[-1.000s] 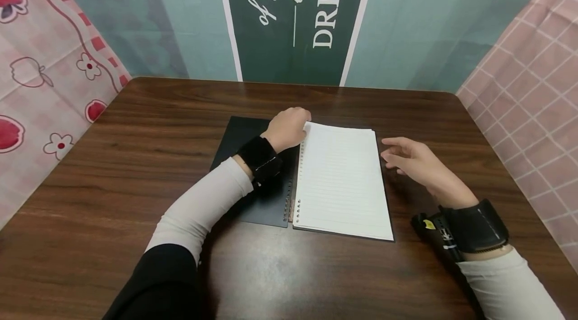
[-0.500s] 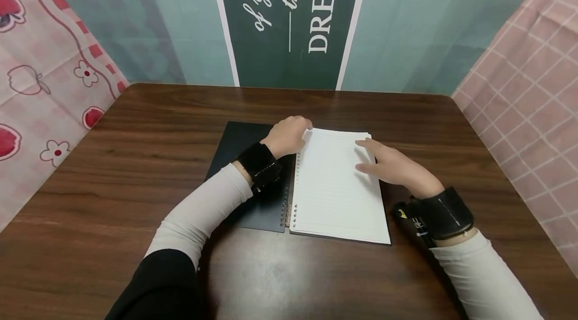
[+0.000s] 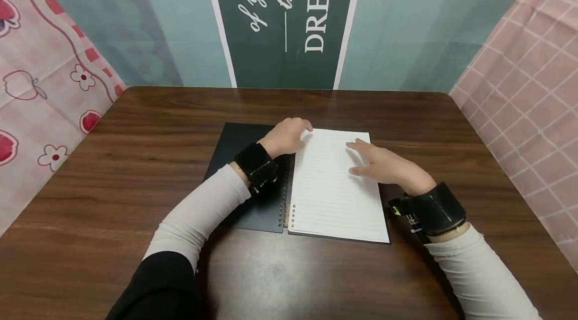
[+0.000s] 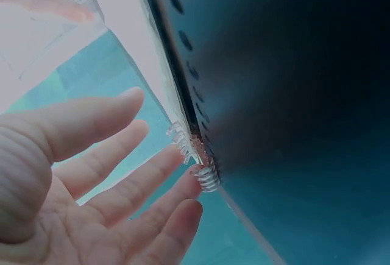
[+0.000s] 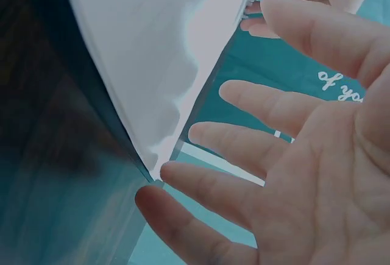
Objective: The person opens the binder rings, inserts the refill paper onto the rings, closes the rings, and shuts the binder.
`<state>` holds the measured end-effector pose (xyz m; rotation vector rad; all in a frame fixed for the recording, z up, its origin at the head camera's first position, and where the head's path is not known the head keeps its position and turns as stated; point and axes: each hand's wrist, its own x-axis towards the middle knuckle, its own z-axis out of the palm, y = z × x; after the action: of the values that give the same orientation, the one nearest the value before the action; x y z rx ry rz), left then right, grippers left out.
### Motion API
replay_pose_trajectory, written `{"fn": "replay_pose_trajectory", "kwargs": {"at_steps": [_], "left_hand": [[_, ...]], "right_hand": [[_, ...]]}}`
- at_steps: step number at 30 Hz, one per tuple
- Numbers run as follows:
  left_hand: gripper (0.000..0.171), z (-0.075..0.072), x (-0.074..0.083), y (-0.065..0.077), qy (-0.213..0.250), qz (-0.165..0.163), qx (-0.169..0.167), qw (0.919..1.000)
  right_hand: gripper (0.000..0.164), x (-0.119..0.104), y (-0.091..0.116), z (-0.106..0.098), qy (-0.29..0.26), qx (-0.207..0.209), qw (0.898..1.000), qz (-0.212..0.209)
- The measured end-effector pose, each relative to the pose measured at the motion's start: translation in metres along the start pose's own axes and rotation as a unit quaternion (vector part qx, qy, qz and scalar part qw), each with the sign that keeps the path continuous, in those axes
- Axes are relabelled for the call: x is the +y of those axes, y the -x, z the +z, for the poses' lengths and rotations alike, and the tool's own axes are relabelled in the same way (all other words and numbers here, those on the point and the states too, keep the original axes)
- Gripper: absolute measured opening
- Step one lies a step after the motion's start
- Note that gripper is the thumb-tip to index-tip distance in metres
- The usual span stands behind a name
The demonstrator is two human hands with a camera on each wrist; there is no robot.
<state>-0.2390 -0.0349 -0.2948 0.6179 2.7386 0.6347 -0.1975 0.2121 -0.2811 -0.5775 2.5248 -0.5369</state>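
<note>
A loose-leaf notebook lies opened flat on the table, its black cover (image 3: 253, 214) on the left and a stack of white lined pages (image 3: 334, 199) on the right. At the top end of the binding is my left hand (image 3: 284, 137). The left wrist view shows its fingers loosely extended, with fingertips by the clear plastic binding rings (image 4: 207, 176); firm contact cannot be told. Over the upper right of the page reaches my right hand (image 3: 384, 162), fingers spread and fairly straight. In the right wrist view nothing lies between these fingers, and the fingertips are near the page edge.
The brown wooden table (image 3: 113, 184) extends on all sides of the notebook. Behind it hangs a teal cloth (image 3: 384, 34) with white lettering. Pink patterned cloth (image 3: 36, 84) borders the left, and pink checked cloth (image 3: 533, 84) the right.
My right hand has moved left, from beside the notebook's right edge to over the page, and its fingers have spread. My left hand stays at the top of the binding.
</note>
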Motion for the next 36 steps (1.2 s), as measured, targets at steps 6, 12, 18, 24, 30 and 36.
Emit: {"fn": "replay_pose_trajectory", "kwargs": {"at_steps": [6, 12, 18, 24, 30, 36], "left_hand": [[0.039, 0.003, 0.003, -0.001, -0.039, -0.007, -0.005, 0.9992], [0.033, 0.003, 0.008, 0.001, -0.093, 0.002, -0.009, 0.9956], [0.031, 0.003, 0.01, 0.003, -0.104, 0.007, -0.018, 0.9944], [0.032, -0.002, 0.008, 0.017, -0.058, 0.016, -0.056, 0.9966], [0.032, -0.005, 0.025, 0.067, -0.086, 0.081, -0.068, 0.9907], [0.02, 0.007, 0.036, 0.112, -0.134, 0.167, -0.069, 0.9744]], "right_hand": [[0.069, 0.0, -0.002, 0.003, 0.004, -0.018, 1.0, 0.002], [0.074, -0.003, -0.001, 0.006, 0.037, -0.017, 0.999, 0.008], [0.074, -0.002, -0.003, 0.009, 0.042, -0.009, 0.999, 0.011], [0.073, 0.0, -0.004, 0.012, 0.048, -0.009, 0.999, 0.01], [0.073, -0.001, -0.005, 0.013, 0.046, -0.006, 0.999, 0.006], [0.073, -0.001, -0.002, 0.014, 0.055, -0.002, 0.998, -0.004]]}}
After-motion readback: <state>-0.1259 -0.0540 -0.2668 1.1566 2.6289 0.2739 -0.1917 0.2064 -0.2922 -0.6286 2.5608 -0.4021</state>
